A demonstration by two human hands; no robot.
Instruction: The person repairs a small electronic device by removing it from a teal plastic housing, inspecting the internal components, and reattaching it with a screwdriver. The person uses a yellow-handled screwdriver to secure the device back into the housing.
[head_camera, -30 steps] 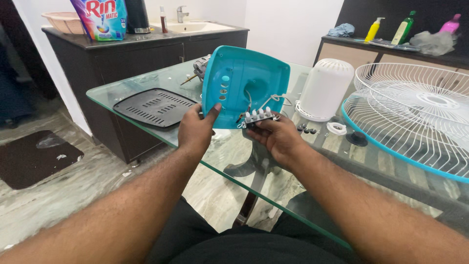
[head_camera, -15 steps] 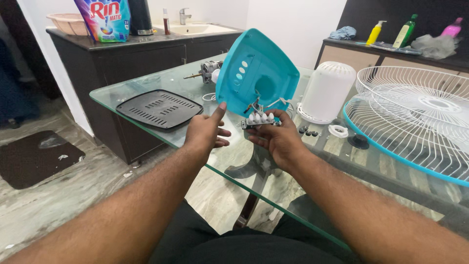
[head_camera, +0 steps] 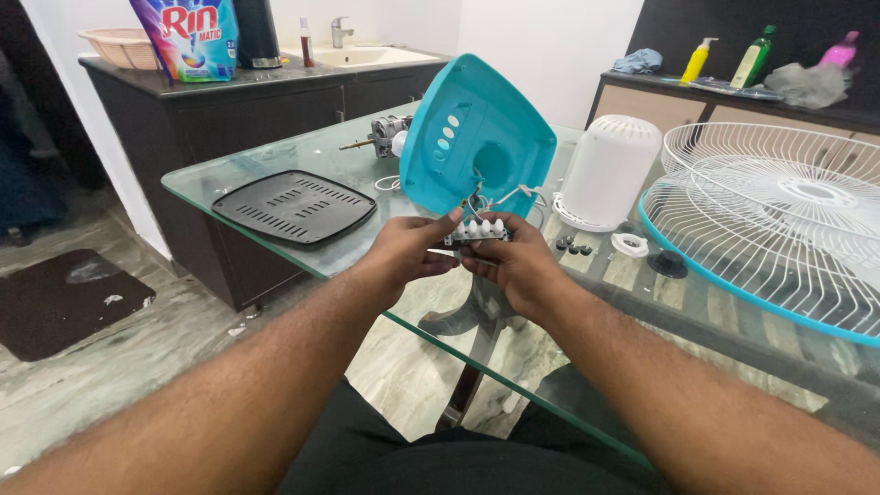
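We see both hands closed on a small switch block (head_camera: 478, 231) with white buttons, above the near edge of the glass bench (head_camera: 275, 160). The left hand (head_camera: 408, 252) pinches its left end, and the right hand (head_camera: 513, 266) grips it from below. Thin wires go from the block up to the turquoise fan base cover (head_camera: 477, 137), which stands tilted just behind the block. Left of the cover lies a black grille plate (head_camera: 295, 206); right of it stands a white housing (head_camera: 607, 170).

Both forearms are bare from the elbow down — no sleeves, no watch, no rings or gloves on the left hand (head_camera: 403, 252) or the right hand (head_camera: 518, 266). Near the lower edge, black clothing covers the lap — plain, unmarked fabric.
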